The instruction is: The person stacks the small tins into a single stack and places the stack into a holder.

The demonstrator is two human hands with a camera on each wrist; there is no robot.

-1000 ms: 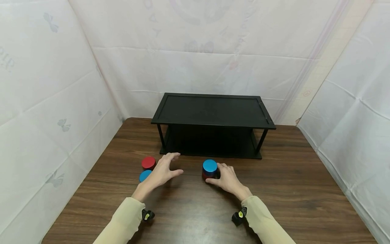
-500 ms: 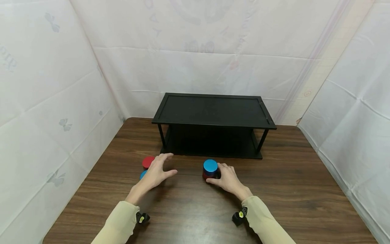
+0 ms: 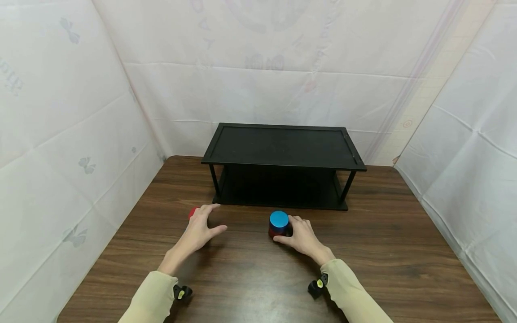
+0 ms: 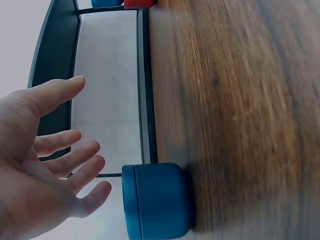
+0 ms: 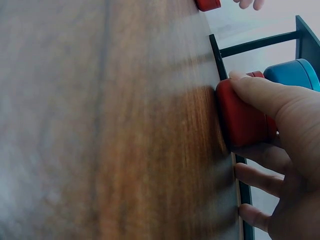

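Observation:
A blue round tin (image 3: 278,219) with a lid stands on top of a red round tin (image 5: 240,117) on the table. My right hand (image 3: 304,238) grips the lower red tin, its thumb along the near side and fingers round the far side. Over on the left, my left hand (image 3: 199,229) hovers with fingers spread and nothing in them. It covers most of another red tin (image 3: 192,212) in the head view. A second blue tin (image 4: 160,200), hidden by that hand from above, stands just beside its fingers in the left wrist view.
Behind the hands stands a low black two-tier shelf (image 3: 278,146) on the brown wooden table (image 3: 250,287). White printed sheets (image 3: 258,89) hang around the back and sides. Each sleeve cuff carries a small black wrist camera (image 3: 316,287).
My left hand has moved left, over the red and blue tins there, and now hides more of them. My right hand and the stacked tins have stayed in place.

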